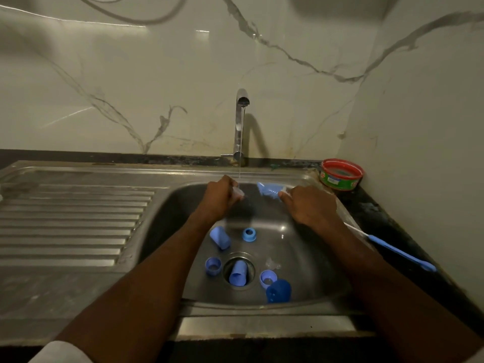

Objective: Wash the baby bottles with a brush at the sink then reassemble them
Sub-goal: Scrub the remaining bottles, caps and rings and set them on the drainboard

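Over the steel sink (309, 260), my left hand (218, 196) grips a small clear bottle part (238, 193) under the thin water stream from the tap (240, 121). My right hand (310, 204) holds a blue bottle brush (268, 191), bristle head pointing left, a short gap from the clear part. On the sink floor lie several blue pieces: a cap (220, 237), a ring (249, 234), another ring (213, 265), a cap in the drain (237, 276), a pale ring (268, 278), a dark blue cap (278, 291), and a clear nipple (272, 263).
A thin blue-handled brush (398, 251) lies on the dark counter right of the sink. A red and green round tub (341, 174) sits in the back right corner. The ribbed drainboard (73, 221) stretches to the left. Marble wall tiles stand behind.
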Motion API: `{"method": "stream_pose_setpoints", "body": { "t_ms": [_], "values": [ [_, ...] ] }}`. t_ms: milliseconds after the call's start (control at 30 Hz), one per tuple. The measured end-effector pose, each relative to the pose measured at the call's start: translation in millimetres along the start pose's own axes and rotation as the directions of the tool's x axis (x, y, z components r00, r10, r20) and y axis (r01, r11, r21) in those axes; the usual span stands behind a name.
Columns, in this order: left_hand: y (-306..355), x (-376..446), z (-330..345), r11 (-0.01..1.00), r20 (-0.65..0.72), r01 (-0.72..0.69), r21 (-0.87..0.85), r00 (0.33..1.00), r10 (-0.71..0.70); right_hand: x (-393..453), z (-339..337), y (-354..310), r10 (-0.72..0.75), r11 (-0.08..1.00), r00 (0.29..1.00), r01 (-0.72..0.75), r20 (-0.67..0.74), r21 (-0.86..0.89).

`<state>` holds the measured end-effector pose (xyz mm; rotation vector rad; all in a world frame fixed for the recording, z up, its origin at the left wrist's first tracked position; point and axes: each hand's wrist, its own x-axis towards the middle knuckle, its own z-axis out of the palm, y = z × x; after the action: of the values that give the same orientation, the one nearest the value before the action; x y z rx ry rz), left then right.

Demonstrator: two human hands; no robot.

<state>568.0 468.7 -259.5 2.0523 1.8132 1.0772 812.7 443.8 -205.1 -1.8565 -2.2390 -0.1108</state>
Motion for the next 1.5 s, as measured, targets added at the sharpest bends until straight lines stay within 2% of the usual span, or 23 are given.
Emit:
{"method": "stream_pose_setpoints", "body": {
  "t_ms": [167, 267, 300, 367, 433, 500, 600, 733, 800, 833, 900, 967, 1000, 1067, 1100, 1133, 1167, 1200, 1233, 1300, 1367, 1433, 1500],
  "values": [
    [14, -1, 2, 0.986, -0.149, -0.116, -0.118, 0.984, 0.098, 2, 7, -1, 0.004, 1.000, 0.999, -0.004, 0.054, 0.009],
    [12, -1, 5, 0.964, -0.161, -0.024, -0.263, 0.987, -0.020, 0, 6, 0, 0.014, 1.000, 0.998, -0.015, 0.069, 0.018],
    [14, 0, 4, 0.906, -0.116, 0.072, -0.417, 0.984, -0.132, 0, 6, 0, 0.017, 1.000, 0.997, -0.019, 0.078, 0.019],
    [23, 2, 2, 0.643, 0.064, 0.284, -0.711, 0.937, -0.342, 0, 6, -1, 0.022, 1.000, 0.995, -0.023, 0.097, 0.011],
    [30, 0, -3, 0.373, 0.286, 0.463, -0.804, 0.851, -0.440, 0, 5, -1, 0.020, 1.000, 0.994, -0.021, 0.105, 0.006],
    [29, -3, -6, 0.180, 0.468, 0.587, -0.789, 0.765, -0.442, 0, 5, -2, 0.018, 1.000, 0.994, -0.017, 0.109, -0.005],
    [27, -6, -9, 0.001, 0.565, 0.626, -0.780, 0.704, -0.431, -1, 7, -4, 0.011, 1.000, 0.993, -0.012, 0.115, 0.007],
    [29, -8, -14, -0.104, 0.557, 0.576, -0.811, 0.703, -0.442, -5, 6, -8, 0.002, 1.000, 0.994, -0.003, 0.110, 0.011],
    [28, -13, -16, -0.046, 0.546, 0.597, -0.801, 0.698, -0.464, -8, 5, -10, -0.010, 1.000, 0.994, 0.008, 0.109, 0.019],
    [28, -16, -16, 0.032, 0.520, 0.610, -0.792, 0.701, -0.488, -10, 5, -11, -0.017, 0.999, 0.994, 0.013, 0.111, 0.030],
    [26, -19, -19, 0.301, 0.360, 0.559, -0.773, 0.776, -0.518, -14, 1, -12, -0.021, 0.997, 0.996, 0.015, 0.089, 0.070],
    [30, -21, -33, 0.602, 0.060, 0.369, -0.709, 0.881, -0.470, -18, -9, -13, -0.034, 0.983, 0.999, 0.032, 0.011, 0.183],
    [33, -22, -41, 0.644, -0.041, 0.282, -0.711, 0.898, -0.438, -20, -15, -14, -0.045, 0.974, 0.996, 0.060, -0.072, 0.219],
    [38, -29, -48, 0.657, -0.134, 0.195, -0.728, 0.900, -0.416, -27, -27, -17, -0.066, 0.986, 0.963, 0.103, -0.261, 0.130],
    [39, -36, -46, 0.745, -0.149, 0.229, -0.627, 0.903, -0.403, -32, -29, -20, -0.081, 0.992, 0.957, 0.104, -0.279, 0.068],
    [39, -45, -43, 0.850, -0.106, 0.314, -0.422, 0.914, -0.391, -35, -27, -22, -0.100, 0.994, 0.966, 0.106, -0.238, 0.013],
    [38, -55, -37, 0.894, -0.004, 0.386, -0.228, 0.918, -0.398, -37, -24, -24, -0.114, 0.993, 0.979, 0.109, -0.168, -0.039],
    [39, -61, -34, 0.908, 0.063, 0.397, -0.133, 0.918, -0.392, -39, -21, -26, -0.118, 0.991, 0.987, 0.111, -0.110, -0.068],
    [40, -61, -34, 0.923, 0.043, 0.353, -0.153, 0.936, -0.350, -40, -22, -26, -0.112, 0.992, 0.989, 0.106, -0.093, -0.062],
    [45, -51, -39, 0.899, -0.130, 0.212, -0.382, 0.952, -0.279, -38, -31, -28, -0.080, 0.996, 0.980, 0.084, -0.181, 0.013],
    [49, -39, -41, 0.758, -0.184, 0.203, -0.621, 0.901, -0.392, -37, -39, -33, -0.051, 0.997, 0.949, 0.067, -0.312, 0.040],
    [48, -38, -30, 0.562, 0.005, 0.350, -0.749, 0.852, -0.524, -39, -39, -42, -0.051, 0.996, 0.946, 0.070, -0.320, 0.050],
    [50, -38, -18, 0.450, 0.169, 0.439, -0.778, 0.835, -0.523, -41, -28, -53, -0.095, 0.993, 0.960, 0.110, -0.262, 0.040]
  ]
}}
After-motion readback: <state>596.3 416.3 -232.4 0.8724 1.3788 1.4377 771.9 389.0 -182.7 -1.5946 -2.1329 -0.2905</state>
